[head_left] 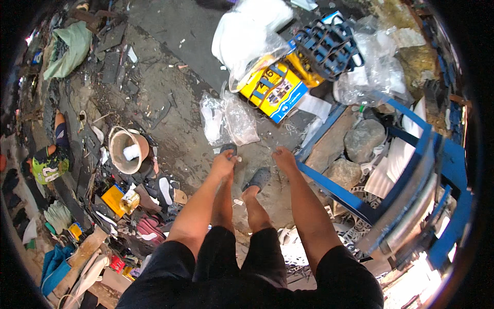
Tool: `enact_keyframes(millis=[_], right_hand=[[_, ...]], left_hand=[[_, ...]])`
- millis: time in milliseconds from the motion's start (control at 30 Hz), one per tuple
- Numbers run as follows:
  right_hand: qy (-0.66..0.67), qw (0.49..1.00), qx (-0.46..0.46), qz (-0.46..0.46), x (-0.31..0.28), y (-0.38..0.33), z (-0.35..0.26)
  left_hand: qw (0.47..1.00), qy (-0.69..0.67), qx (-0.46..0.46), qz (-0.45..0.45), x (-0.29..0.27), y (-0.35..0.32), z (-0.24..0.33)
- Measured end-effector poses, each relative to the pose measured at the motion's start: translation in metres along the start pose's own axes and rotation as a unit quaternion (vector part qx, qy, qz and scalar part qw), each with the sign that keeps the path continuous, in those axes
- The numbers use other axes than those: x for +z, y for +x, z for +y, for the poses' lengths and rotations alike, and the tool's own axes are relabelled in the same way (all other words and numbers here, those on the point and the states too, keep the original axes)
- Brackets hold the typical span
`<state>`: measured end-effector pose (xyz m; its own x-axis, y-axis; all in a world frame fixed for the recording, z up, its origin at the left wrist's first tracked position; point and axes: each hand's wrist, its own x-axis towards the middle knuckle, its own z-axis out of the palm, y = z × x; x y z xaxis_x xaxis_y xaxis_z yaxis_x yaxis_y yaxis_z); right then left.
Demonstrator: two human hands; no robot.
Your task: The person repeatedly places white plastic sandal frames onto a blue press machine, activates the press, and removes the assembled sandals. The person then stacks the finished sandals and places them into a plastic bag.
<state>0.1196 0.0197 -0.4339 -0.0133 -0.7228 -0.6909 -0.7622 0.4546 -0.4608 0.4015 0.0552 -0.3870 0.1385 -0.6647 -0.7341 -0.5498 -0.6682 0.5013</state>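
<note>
My left hand (224,164) hangs in front of me, its fingers closed in a pinch; a tiny pale bit shows at the fingertips, too small to name. To its right, my right hand (284,157) is apart from it, fingers curled together, and what they hold, if anything, is hidden. Just beyond the left hand a clear plastic bag (241,126) lies crumpled on the ground. Farther off, a yellow and blue box (278,95) sits beside a stack of dark blue strapped pieces (329,49). A grey clog (257,179) is on my foot between the hands.
At right stands a blue metal frame (329,188) around large stones (364,140). A white plastic sack (247,38) lies at the far side. On the left are a bucket (119,154), scattered shoe soles (165,190), and another person (49,162) low at the edge.
</note>
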Motion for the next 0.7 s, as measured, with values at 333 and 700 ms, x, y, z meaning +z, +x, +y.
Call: enact_keyframes(millis=[333, 700], right_hand=[[0.054, 0.996, -0.077, -0.003, 0.140, 0.150, -0.052], [-0.110, 0.945, -0.308, 0.022, 0.076, -0.083, -0.103]], left_hand=[[0.963, -0.266, -0.039, 0.025, 0.067, 0.123, -0.075], [0.990, 0.038, -0.019, 0.138, -0.019, 0.068, 0.013]])
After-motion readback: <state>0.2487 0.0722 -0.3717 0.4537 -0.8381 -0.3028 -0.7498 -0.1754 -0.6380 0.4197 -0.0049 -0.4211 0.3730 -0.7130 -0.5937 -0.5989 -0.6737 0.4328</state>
